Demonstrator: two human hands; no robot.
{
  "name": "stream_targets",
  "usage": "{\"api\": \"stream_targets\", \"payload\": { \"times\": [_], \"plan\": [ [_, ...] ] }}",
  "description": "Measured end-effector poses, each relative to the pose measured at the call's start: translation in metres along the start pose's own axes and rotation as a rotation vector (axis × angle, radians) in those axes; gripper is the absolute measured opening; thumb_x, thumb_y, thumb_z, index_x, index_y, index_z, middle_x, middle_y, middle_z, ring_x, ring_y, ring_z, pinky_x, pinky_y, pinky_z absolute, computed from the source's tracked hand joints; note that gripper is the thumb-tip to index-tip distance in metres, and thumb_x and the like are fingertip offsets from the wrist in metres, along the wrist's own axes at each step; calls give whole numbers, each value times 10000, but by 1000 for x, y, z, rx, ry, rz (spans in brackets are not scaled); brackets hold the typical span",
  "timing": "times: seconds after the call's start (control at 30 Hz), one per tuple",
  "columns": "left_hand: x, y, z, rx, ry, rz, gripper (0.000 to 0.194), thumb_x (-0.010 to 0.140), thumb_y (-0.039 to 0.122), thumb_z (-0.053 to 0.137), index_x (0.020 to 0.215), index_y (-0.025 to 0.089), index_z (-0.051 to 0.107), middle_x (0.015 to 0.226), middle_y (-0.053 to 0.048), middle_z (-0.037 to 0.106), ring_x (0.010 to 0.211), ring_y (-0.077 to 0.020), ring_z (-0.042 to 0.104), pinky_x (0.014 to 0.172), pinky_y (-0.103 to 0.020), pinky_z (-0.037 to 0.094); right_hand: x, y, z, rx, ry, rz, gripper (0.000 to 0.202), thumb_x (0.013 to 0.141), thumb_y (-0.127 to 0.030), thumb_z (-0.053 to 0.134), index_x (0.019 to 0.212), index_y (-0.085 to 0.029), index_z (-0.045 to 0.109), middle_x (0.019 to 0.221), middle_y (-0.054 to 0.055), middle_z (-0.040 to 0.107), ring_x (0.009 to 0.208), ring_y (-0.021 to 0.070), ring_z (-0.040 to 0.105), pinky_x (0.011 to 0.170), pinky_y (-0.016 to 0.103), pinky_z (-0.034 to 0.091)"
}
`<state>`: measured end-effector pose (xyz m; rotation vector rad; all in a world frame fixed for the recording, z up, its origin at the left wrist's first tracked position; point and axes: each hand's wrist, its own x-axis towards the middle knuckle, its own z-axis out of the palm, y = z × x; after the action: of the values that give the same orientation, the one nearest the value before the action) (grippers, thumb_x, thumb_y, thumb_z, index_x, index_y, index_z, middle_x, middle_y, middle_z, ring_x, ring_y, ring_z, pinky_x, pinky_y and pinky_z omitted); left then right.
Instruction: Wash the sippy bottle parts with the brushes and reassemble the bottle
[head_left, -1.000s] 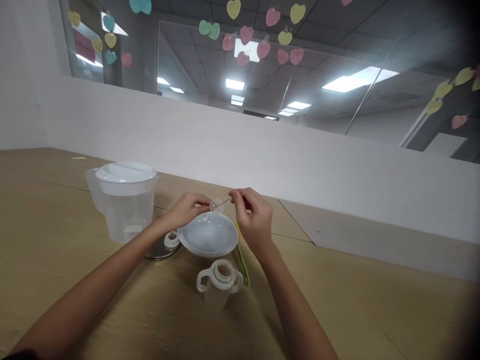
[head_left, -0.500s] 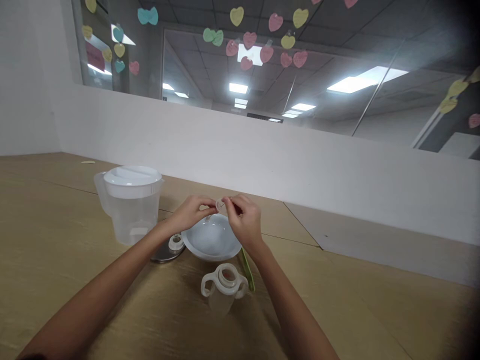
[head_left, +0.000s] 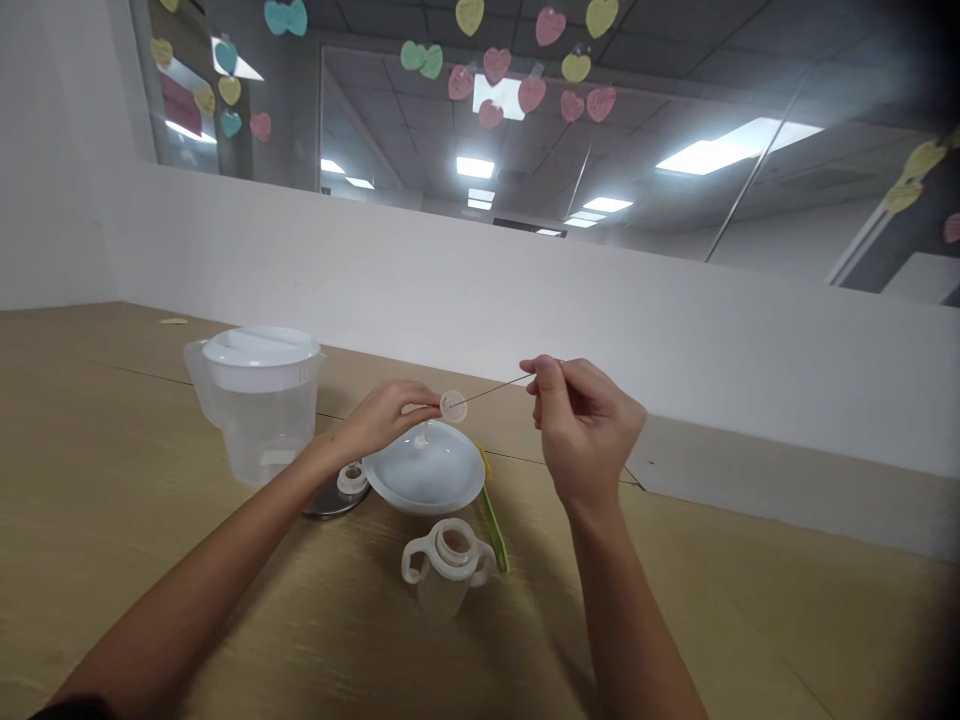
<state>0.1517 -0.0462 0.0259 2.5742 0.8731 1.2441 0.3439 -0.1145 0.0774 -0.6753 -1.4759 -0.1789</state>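
My left hand (head_left: pixel 390 415) is raised over the left rear of a white bowl (head_left: pixel 427 490). Its thumb and fingers pinch the edge of a small translucent round disc (head_left: pixel 453 406). Off to the right, my right hand (head_left: pixel 585 420) is closed around the end of a thin dark wire (head_left: pixel 495 387), which slants down to the disc's face. Whether its tip passes through the disc is too small to tell. A small whitish object (head_left: pixel 421 440) shows at the bowl's rear. In front of the bowl stands a two-handled baby bottle (head_left: pixel 442 590) with its mouth uncovered.
A lidded clear pitcher (head_left: pixel 270 420) stands at the left. A white ring-shaped cap (head_left: pixel 352 479) rests on a dark round plate (head_left: pixel 330 503) beside the bowl. A green-handled utensil (head_left: pixel 495 530) lies right of the bowl. A white wall (head_left: pixel 450 280) borders the table behind.
My right hand has moved right and slightly up, away from my left hand, and the wire now stretches visibly between them. My left hand stays almost in place with the disc.
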Motion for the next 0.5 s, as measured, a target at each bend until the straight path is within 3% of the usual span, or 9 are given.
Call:
{"api": "stream_targets", "payload": {
  "times": [0.1, 0.2, 0.3, 0.4, 0.5],
  "plan": [
    [0, -1, -2, 56, -21, -1, 263, 871, 330, 482, 940, 179, 686, 932, -49, 688, 859, -169, 604, 764, -245, 423, 1, -7, -6, -8, 49, 14, 237, 849, -268, 531, 666, -175, 650, 546, -14, 536, 504, 100, 510, 451, 236, 369],
    [-3, -10, 1, 157, -66, -22, 259, 872, 324, 478, 925, 184, 690, 905, -51, 695, 856, -178, 600, 765, -260, 412, 5, -14, -17, 0, 194, 31, 236, 862, -298, 516, 695, -184, 638, 535, -27, 503, 426, 87, 458, 406, 241, 335],
    [-5, -24, 12, 258, -109, -21, 238, 868, 294, 488, 915, 182, 694, 901, -61, 698, 861, -190, 595, 773, -280, 402, 12, -18, -32, 14, 326, -16, 266, 838, -302, 554, 594, -202, 590, 508, -25, 476, 454, 121, 506, 414, 261, 345],
    [-8, -38, 27, 372, -190, -22, 168, 832, 212, 543, 855, 177, 706, 855, -81, 700, 854, -208, 594, 781, -309, 390, 18, -15, -42, 13, 321, -50, 303, 815, -274, 589, 521, -210, 548, 471, -28, 444, 524, 157, 561, 461, 281, 380],
    [-10, -47, 42, 414, -266, -48, 130, 770, 111, 595, 789, 171, 710, 832, -102, 692, 868, -226, 587, 787, -326, 380, 20, -8, -47, -8, 227, -36, 275, 808, -266, 596, 542, -200, 576, 480, -30, 473, 494, 132, 536, 444, 268, 365]
  ]
}}
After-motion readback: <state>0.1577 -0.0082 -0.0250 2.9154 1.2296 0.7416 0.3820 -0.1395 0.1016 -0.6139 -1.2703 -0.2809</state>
